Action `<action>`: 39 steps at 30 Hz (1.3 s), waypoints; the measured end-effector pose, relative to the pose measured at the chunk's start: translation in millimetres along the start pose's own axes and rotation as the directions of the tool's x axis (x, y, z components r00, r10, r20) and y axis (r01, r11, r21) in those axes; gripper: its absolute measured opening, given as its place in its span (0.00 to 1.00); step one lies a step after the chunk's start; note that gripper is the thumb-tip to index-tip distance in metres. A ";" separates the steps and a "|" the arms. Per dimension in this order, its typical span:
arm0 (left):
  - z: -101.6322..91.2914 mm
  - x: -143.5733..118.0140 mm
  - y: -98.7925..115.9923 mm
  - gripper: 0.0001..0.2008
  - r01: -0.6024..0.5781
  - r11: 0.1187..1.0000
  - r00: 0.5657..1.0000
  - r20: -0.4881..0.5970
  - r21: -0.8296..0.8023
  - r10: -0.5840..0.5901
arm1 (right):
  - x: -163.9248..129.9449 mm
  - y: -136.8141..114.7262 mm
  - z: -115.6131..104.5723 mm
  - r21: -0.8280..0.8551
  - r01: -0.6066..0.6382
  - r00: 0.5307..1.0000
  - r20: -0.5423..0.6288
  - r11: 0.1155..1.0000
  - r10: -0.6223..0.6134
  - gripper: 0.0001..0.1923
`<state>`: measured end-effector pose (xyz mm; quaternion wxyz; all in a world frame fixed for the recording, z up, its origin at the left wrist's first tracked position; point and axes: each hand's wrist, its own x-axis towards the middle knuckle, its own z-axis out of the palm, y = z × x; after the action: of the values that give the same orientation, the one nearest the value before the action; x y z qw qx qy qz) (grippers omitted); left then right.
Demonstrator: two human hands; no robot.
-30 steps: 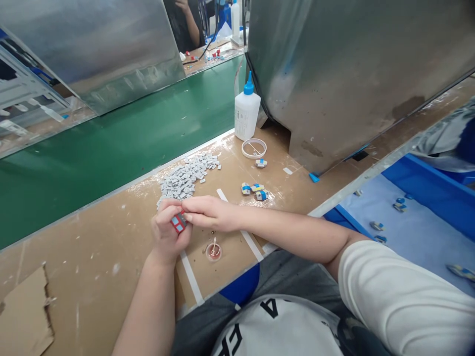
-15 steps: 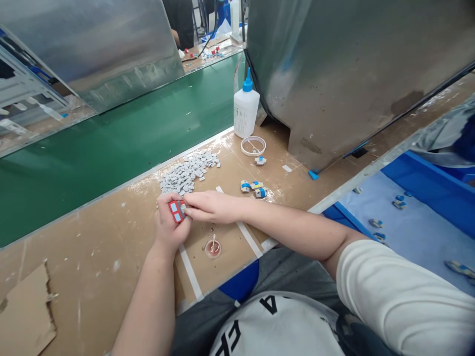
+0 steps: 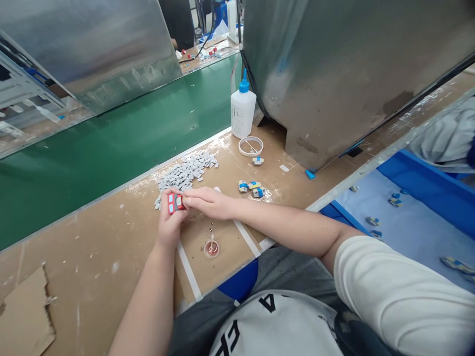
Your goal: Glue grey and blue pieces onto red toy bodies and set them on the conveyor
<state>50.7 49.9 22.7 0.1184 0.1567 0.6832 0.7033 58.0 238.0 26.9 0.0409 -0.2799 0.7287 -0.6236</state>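
Note:
My left hand (image 3: 171,228) is wrapped round a small red toy car (image 3: 175,203) with pale blue windows and a grey section bearing a pale patch. From the other side, my right hand (image 3: 212,202) has its fingers pressed together against the car's right end, and their tips are partly hidden. Just beyond both hands spreads a pile of small grey pieces (image 3: 185,172). Nearer my body, a little cup of reddish liquid (image 3: 212,249) has a thin white stick standing in it.
A white glue bottle (image 3: 243,110) with a blue nozzle stands behind a tape roll (image 3: 251,154). Several small blue-and-cream toys (image 3: 254,186) lie to the right. A metal panel (image 3: 341,74) rises behind. Blue bin (image 3: 423,173) at right; torn cardboard (image 3: 27,311) at left.
The red car has turned in my left hand and now sits more level. My right fingers have shifted from its grey section to its right end. The view has moved slightly.

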 end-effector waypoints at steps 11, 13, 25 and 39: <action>-6.9 6.4 16.8 0.24 0.280 0.854 0.956 0.209 -0.439 -0.206 | 0.8 -8.1 -10.7 0.070 -0.037 0.997 0.068 0.997 0.032 0.23; -9.0 7.3 17.4 0.23 0.239 0.856 0.969 0.167 -0.458 -0.181 | -4.4 -19.4 -19.6 -0.147 -0.064 0.954 0.281 0.987 0.104 0.24; -7.5 20.6 -5.0 0.29 0.021 0.973 0.995 -0.091 -0.229 -0.043 | -17.2 -45.0 -17.5 -0.456 0.097 0.724 0.643 0.885 0.252 0.18; -5.4 16.4 -10.9 0.29 0.152 0.985 0.985 0.097 -0.087 -0.143 | -19.3 -37.3 -15.3 -0.343 0.199 0.782 0.621 0.918 0.062 0.19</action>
<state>33.0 51.5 12.7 0.2080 0.1315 0.6531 0.7162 81.2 257.9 59.4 0.1982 -0.4983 0.7725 -0.3401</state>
